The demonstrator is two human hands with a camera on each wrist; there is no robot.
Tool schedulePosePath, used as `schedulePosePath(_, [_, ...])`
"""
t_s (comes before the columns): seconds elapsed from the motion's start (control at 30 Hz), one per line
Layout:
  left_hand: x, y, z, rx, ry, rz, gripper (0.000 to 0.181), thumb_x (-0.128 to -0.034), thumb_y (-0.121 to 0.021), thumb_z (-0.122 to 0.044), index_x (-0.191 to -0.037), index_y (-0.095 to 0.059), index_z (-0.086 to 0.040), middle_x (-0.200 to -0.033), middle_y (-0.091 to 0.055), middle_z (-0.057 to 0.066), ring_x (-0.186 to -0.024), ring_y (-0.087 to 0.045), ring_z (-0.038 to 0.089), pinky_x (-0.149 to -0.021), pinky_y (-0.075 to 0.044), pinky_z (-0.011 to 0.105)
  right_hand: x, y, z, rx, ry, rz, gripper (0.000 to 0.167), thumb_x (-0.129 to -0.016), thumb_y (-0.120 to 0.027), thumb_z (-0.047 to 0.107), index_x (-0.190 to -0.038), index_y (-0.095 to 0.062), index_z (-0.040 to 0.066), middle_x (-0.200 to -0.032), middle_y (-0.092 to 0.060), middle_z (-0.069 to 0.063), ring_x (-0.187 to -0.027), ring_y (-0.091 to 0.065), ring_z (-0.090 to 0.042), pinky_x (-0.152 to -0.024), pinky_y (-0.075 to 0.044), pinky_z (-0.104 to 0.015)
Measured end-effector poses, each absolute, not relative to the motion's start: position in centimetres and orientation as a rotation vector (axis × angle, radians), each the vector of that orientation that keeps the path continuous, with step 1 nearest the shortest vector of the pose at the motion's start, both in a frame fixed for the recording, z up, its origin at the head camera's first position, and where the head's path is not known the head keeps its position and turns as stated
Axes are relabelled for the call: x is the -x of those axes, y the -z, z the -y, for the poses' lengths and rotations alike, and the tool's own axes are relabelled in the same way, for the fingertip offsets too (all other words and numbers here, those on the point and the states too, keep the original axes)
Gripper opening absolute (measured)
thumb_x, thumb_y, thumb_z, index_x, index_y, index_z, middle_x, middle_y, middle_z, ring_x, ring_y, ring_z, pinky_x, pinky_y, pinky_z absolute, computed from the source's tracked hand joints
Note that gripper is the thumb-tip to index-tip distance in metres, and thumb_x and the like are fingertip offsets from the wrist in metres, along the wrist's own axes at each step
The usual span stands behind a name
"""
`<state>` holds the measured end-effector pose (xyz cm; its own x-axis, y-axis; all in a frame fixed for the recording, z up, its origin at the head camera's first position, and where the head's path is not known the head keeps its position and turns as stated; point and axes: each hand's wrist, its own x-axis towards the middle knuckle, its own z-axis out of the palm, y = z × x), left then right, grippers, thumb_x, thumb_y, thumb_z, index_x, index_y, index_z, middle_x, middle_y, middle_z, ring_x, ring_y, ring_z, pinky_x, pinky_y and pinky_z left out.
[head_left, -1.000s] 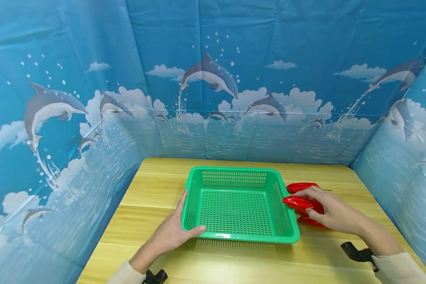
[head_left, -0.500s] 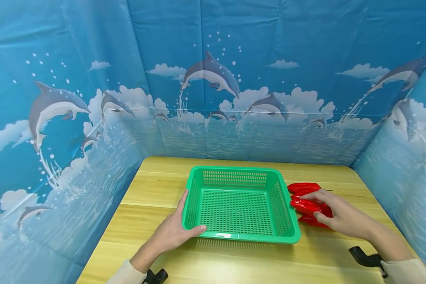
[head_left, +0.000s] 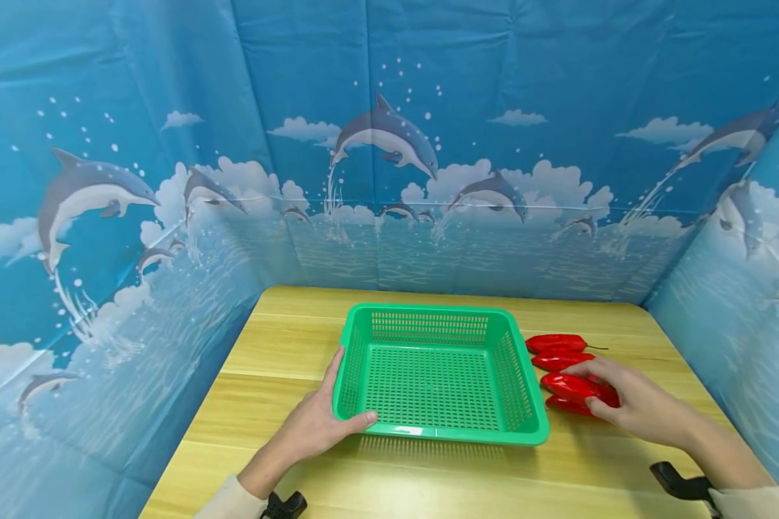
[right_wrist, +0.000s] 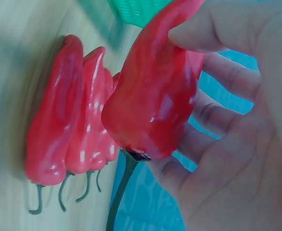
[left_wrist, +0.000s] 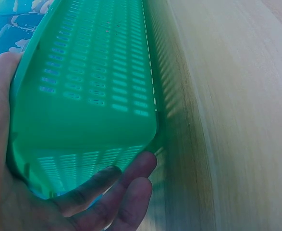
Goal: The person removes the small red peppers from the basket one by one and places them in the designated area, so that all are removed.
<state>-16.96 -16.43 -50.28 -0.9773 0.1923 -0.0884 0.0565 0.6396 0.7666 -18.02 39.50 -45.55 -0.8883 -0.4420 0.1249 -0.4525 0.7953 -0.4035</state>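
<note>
My right hand (head_left: 645,407) holds a glossy red pepper (head_left: 574,387) between thumb and fingers. In the right wrist view that pepper (right_wrist: 153,101) hangs tilted with its long dark-green stem pointing down. Several more red peppers (right_wrist: 54,120) lie side by side on the table, just beside the held one; in the head view the rearmost pepper (head_left: 554,344) shows its thin stem. At the left front corner of a green slotted plastic basket (head_left: 428,434), my left hand (head_left: 314,425) grips the rim, thumb over the front edge and fingers along the outer wall.
The basket holds nothing and stands in the middle of the light wooden table (head_left: 279,346). Its right wall is close to the peppers. A blue dolphin-print curtain (head_left: 389,238) encloses the table at the back and sides.
My right hand has moved right and nearer to me with the pepper, away from the basket's right rim. More of the peppers beneath are visible. My left hand and the basket stay put.
</note>
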Motion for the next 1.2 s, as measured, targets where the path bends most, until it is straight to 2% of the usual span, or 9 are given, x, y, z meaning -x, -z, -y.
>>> schedulePosePath(0.3, [17.1,50.3,16.4,-0.221,-1.255,-2.69,0.134,-0.0955,-0.09,-0.064,-0.189,0.003,-0.041,-0.153,-0.075,0.029,-0.125,-0.082,0.046,-0.088,-0.067,0.062,17.8,46.9,-40.5,-0.731,-0.669,2.952,0.052,-0.094,-0.093,0.006,-0.14,-0.078,0.024,-0.134,-0.08,0.002,-0.11,-0.069,0.002,-0.085,-0.062,-0.027])
schedulePosePath(0.4, [17.1,50.2,16.4,-0.215,-1.253,-2.692,0.133,-0.0952,-0.09,-0.065,-0.189,0.002,-0.042,-0.152,-0.075,0.029,-0.125,-0.082,0.045,-0.088,-0.067,0.062,17.8,47.5,-40.7,-0.761,-0.655,2.92,0.053,-0.091,-0.095,0.004,-0.138,-0.079,0.023,-0.133,-0.081,0.003,-0.115,-0.07,0.003,-0.087,-0.063,-0.025])
schedulePosePath(0.57, [17.0,50.2,16.3,-0.211,-1.255,-2.691,0.132,-0.0949,-0.091,-0.064,-0.188,0.0,-0.043,-0.153,-0.075,0.03,-0.123,-0.082,0.045,-0.086,-0.067,0.062,17.8,48.3,-41.0,-0.797,-0.654,2.892,0.053,-0.087,-0.097,0.003,-0.134,-0.08,0.019,-0.127,-0.082,0.005,-0.114,-0.068,0.008,-0.087,-0.062,-0.022])
schedulePosePath(0.87, [17.0,50.1,16.3,-0.21,-1.256,-2.686,0.132,-0.095,-0.091,-0.063,-0.189,0.0,-0.043,-0.151,-0.076,0.03,-0.121,-0.083,0.043,-0.085,-0.066,0.061,17.7,49.1,-41.4,-0.77,-0.634,2.942,0.047,-0.087,-0.099,0.008,-0.127,-0.08,0.022,-0.123,-0.081,0.01,-0.11,-0.067,0.008,-0.089,-0.062,-0.022])
schedulePosePath(1.2, [17.0,50.0,16.3,-0.212,-1.268,-2.682,0.132,-0.0952,-0.091,-0.062,-0.189,-0.001,-0.041,-0.154,-0.075,0.027,-0.128,-0.081,0.045,-0.092,-0.066,0.066,17.4,49.6,-41.7,-0.738,-0.615,2.971,0.046,-0.086,-0.098,0.005,-0.124,-0.08,0.024,-0.121,-0.073,0.006,-0.099,-0.058,0.01,-0.081,-0.061,-0.027])
